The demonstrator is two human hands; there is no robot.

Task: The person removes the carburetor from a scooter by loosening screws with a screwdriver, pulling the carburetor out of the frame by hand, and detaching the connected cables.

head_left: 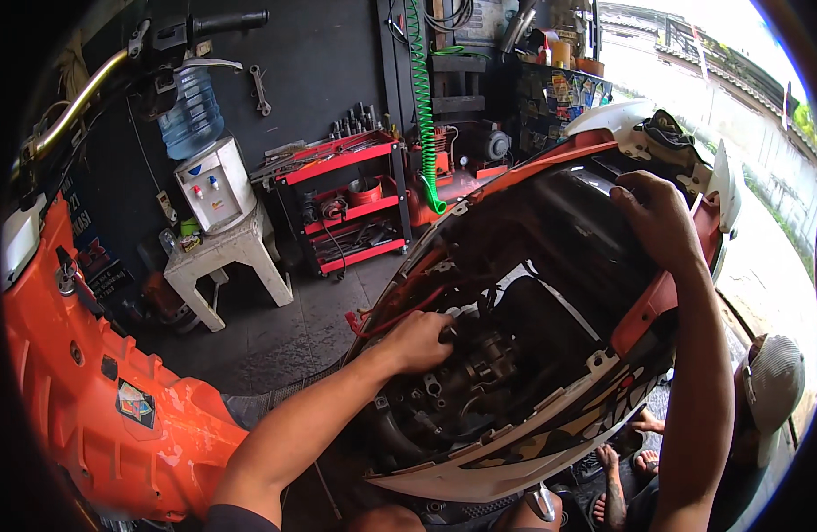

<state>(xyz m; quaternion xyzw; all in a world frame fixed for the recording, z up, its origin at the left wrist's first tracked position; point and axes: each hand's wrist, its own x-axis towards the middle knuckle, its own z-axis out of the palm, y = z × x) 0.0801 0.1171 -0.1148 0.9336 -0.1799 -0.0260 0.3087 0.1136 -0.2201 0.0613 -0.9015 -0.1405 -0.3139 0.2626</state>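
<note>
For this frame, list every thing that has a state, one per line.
Left hand: closed on a part down in the scooter's engine bay.
Right hand: gripping the edge of the raised black seat.
Seat: tipped up, open.
Engine bay: uncovered.
Red tool cart: shelves loaded with tools.
Water dispenser: bottle mounted, partly filled.

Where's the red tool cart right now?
In the head view the red tool cart stands against the dark back wall, upper middle, between the water dispenser on its white stool to the left and the green coiled hose to the right.
</note>
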